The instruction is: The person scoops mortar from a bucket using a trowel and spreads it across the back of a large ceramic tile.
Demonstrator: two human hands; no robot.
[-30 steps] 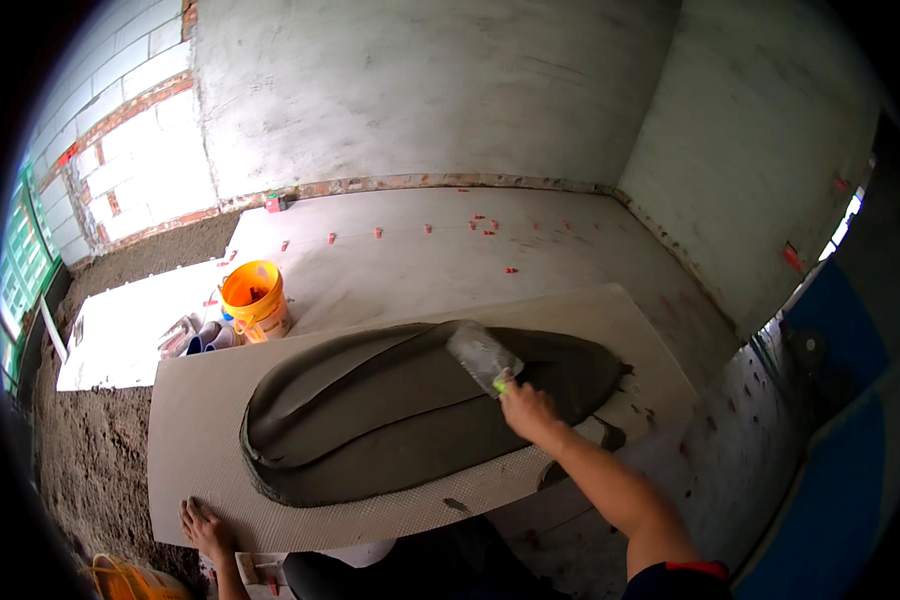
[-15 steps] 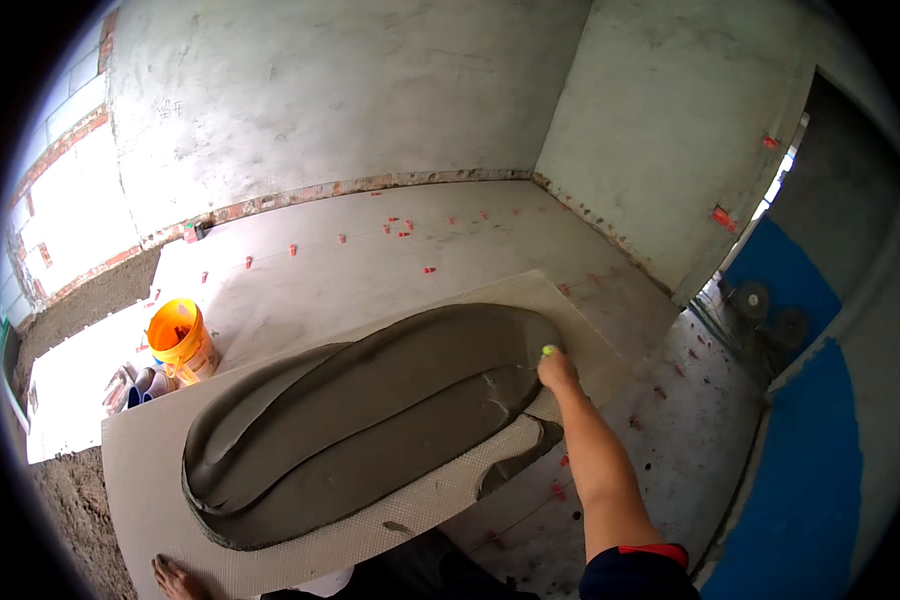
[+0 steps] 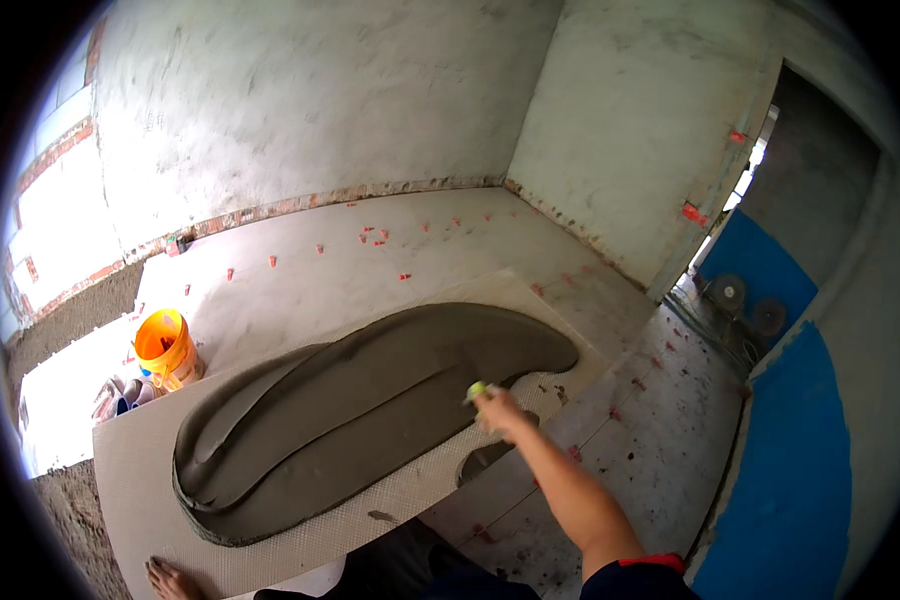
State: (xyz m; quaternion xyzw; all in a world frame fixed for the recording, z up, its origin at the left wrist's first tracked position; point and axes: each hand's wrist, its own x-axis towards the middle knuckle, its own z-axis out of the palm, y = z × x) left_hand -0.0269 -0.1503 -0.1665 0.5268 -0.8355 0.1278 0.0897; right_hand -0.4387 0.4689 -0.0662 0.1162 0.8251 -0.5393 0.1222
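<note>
My right hand (image 3: 500,413) grips a trowel by its yellow-green handle (image 3: 477,391) over a large oval layer of wet grey mortar (image 3: 355,420); the blade is hard to make out against the mortar. The mortar has curved ridges and lies on the textured back of a big beige tile (image 3: 130,470). A smaller dark patch (image 3: 478,462) sits along the tile's near right edge. At lower left, my left hand (image 3: 170,580) rests with fingers spread on the tile's edge.
An orange bucket (image 3: 170,360) and bagged items (image 3: 110,398) stand left of the tile. Beyond are laid floor tiles (image 3: 270,290) with red spacers, rough screed (image 3: 70,500), plastered walls (image 3: 320,100), and at right a doorway (image 3: 820,150) and blue-coated lower wall (image 3: 790,480).
The view has turned rightward. My right hand moved right to the mortar's end, then back left and down, spreading that end into a wider lobe. My left hand stays on the tile.
</note>
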